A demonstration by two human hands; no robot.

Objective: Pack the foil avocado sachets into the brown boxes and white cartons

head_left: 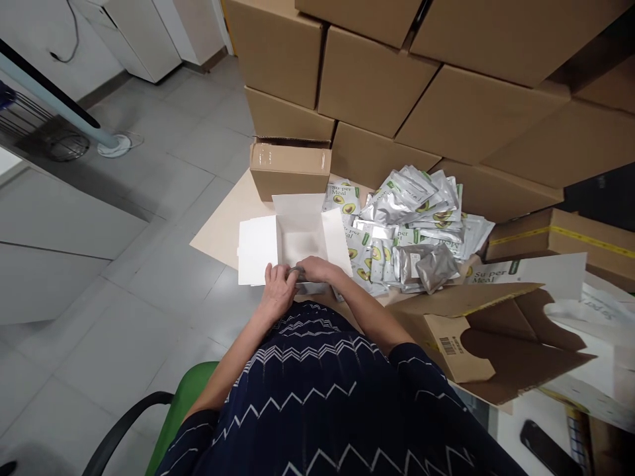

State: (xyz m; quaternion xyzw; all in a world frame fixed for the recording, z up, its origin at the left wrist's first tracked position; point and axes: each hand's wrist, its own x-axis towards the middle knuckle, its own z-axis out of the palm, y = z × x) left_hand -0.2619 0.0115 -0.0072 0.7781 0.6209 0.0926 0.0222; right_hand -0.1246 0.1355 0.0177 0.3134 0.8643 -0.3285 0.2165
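Note:
An open white carton [297, 231] with its flaps spread stands on a brown cardboard sheet in front of me. At the carton's near edge my left hand [276, 285] and my right hand [313, 268] meet, fingers curled together around a small silver packet [297, 271]. To the right lies a heap of silver and avocado-printed pouches [411, 225].
A wall of stacked brown cartons [421, 86] rises behind. A small brown box [290, 168] sits behind the white carton. An opened flat brown carton [486, 337] lies at the right, a dark phone [546, 449] below it. Green chair [173, 410] under me.

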